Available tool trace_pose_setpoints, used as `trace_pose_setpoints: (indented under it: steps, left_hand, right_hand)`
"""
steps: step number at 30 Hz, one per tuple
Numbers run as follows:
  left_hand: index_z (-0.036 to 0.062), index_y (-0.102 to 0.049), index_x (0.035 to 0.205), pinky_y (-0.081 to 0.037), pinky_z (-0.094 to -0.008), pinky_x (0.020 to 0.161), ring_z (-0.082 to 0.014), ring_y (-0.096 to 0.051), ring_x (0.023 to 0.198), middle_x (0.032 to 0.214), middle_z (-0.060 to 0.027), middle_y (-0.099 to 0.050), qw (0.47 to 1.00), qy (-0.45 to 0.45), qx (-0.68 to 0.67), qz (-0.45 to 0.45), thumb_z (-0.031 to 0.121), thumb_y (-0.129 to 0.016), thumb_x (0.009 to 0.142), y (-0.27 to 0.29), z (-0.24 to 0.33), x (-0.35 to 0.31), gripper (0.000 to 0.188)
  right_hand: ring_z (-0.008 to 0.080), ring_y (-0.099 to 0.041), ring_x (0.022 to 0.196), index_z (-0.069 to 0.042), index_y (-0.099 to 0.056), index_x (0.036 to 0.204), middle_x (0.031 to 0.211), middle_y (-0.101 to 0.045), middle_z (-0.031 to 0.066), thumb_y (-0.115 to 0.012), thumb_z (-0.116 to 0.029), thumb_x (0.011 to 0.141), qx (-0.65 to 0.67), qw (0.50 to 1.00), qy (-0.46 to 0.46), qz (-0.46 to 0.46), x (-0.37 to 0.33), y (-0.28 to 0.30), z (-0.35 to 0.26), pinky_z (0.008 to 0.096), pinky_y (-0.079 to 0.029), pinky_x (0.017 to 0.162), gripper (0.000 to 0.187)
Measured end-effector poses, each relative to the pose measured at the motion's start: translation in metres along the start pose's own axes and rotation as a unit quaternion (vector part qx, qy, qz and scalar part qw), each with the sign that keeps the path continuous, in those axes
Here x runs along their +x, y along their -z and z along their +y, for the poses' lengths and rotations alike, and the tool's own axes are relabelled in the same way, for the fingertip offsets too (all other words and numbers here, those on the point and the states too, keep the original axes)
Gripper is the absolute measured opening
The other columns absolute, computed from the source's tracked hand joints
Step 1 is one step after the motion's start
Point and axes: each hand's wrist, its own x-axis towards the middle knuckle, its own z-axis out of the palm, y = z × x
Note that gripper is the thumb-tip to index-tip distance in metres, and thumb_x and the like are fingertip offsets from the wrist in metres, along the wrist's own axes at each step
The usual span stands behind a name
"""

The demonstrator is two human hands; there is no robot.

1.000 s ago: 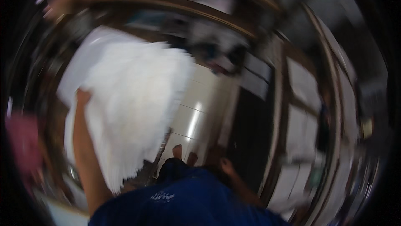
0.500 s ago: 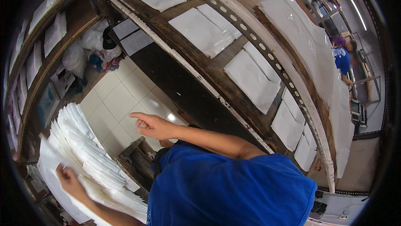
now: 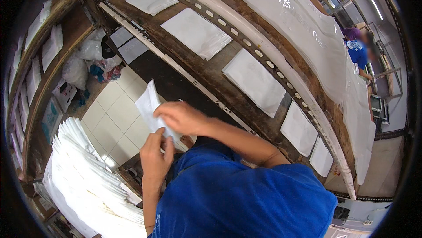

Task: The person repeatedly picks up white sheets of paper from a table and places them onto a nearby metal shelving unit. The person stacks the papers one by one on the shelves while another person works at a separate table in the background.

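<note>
A folded white sheet [image 3: 148, 101], thin like paper or plastic film, is held up in front of my blue-shirted torso. My left hand [image 3: 156, 153] pinches its lower end with thumb and fingers. Over the sheet's right side lies my right hand [image 3: 182, 118], fingers curled onto it and slightly smeared by motion. Just left of my left forearm stands a large fanned pile of white sheets [image 3: 88, 172], very bright in the light.
To the right, a wooden shelf [image 3: 211, 64] behind a perforated metal rail [image 3: 257, 53] carries several flat white stacks [image 3: 255, 79]. Higher up lie long translucent sheets [image 3: 303, 31]. Shelving [image 3: 66, 18] and plastic bags [image 3: 74, 73] are on the left. Another person [image 3: 357, 53] works far right.
My left hand has come from the white pile to the middle, meeting my right hand. A folded white sheet is now between them. My view has shifted slightly.
</note>
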Motion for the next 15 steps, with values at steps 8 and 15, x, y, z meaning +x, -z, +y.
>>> trace_pose_setpoints:
  steps: [8,15]
  left_hand:
    - [-0.0007,-0.061,0.104,-0.048,-0.0342,0.059,-0.0256,-0.06,0.063,0.075,-0.0145,-0.06,1.0,0.009,-0.011,-0.023,0.004,-0.065,0.081,-0.019,-0.011,-0.012,0.024]
    - [-0.0033,-0.062,0.099,-0.049,-0.0355,0.056,-0.0271,-0.062,0.062,0.077,-0.0164,-0.062,0.998,0.056,0.027,-0.032,0.01,-0.065,0.082,-0.033,-0.034,-0.027,0.021]
  right_hand:
    - [0.0062,-0.045,0.07,-0.005,-0.059,0.1,0.085,-0.054,-0.0007,-0.053,-0.025,0.095,0.012,0.907,-0.275,0.318,-0.139,0.182,0.052,0.0228,-0.04,0.065,0.021]
    - [0.0116,-0.047,0.065,-0.007,-0.055,0.084,0.069,-0.05,0.001,-0.049,-0.04,0.094,-0.316,0.787,-0.434,0.305,-0.296,0.226,0.179,0.0285,-0.041,0.065,0.035]
